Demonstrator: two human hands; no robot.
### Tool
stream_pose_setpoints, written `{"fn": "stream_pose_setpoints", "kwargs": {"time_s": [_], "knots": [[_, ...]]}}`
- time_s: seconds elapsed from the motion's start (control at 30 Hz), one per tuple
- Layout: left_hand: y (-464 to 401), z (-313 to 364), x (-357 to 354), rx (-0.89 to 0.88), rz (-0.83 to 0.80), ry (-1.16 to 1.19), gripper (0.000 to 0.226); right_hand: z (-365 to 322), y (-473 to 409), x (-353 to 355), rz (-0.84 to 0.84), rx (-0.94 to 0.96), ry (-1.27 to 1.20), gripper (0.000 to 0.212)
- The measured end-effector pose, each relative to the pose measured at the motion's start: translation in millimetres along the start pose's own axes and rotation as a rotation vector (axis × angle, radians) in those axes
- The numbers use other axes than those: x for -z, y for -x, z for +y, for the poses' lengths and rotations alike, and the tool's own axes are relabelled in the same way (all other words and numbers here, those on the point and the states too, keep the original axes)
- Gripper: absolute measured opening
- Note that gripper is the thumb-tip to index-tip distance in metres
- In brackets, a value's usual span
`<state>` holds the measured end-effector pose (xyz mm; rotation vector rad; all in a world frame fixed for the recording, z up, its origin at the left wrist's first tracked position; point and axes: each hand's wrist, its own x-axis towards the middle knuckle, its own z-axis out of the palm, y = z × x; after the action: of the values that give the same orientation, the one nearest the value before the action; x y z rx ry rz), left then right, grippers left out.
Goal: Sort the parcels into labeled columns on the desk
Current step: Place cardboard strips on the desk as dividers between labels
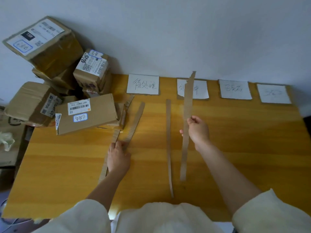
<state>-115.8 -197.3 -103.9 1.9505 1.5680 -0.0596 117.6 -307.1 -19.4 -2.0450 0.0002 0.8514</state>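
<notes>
Right hand (198, 130) pinching cardboard strip (187, 105) upright above counter (235, 140); left hand (118, 157) gripping corrugated strip (134, 125) lying flat.

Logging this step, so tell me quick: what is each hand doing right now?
Left hand: fingers on a cardboard strip lying on the desk; grip cannot be told.
Right hand: closed on a lifted cardboard strip.
</notes>
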Motion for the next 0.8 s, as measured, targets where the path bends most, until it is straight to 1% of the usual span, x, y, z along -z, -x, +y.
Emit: {"fn": "stream_pose_setpoints", "kwargs": {"time_s": [0.17, 0.33, 0.47, 0.63, 0.8], "knots": [[3.9, 16.1, -7.1, -0.009, -0.033, 0.028, 0.044, 14.1, -12.0, 38.3, 0.069, -0.081, 0.045, 0.038], [10.1, 29.8, -14.7, -0.009, -0.048, 0.007, 0.043, 34.5, -21.9, 66.1, 0.143, -0.111, 0.095, 0.037], [13.7, 34.6, -18.5, -0.016, -0.022, -0.1, 0.046, 53.2, -30.4, 86.1, 0.183, -0.16, 0.104, 0.037], [11.1, 37.0, -23.2, 0.028, -0.016, -0.046, 0.041, 73.8, -41.3, 102.0, 0.202, -0.223, 0.121, 0.035], [13.7, 37.6, -28.4, 0.029, -0.006, -0.065, 0.037, 84.9, -48.2, 107.3, 0.176, -0.239, 0.195, 0.037]]}}
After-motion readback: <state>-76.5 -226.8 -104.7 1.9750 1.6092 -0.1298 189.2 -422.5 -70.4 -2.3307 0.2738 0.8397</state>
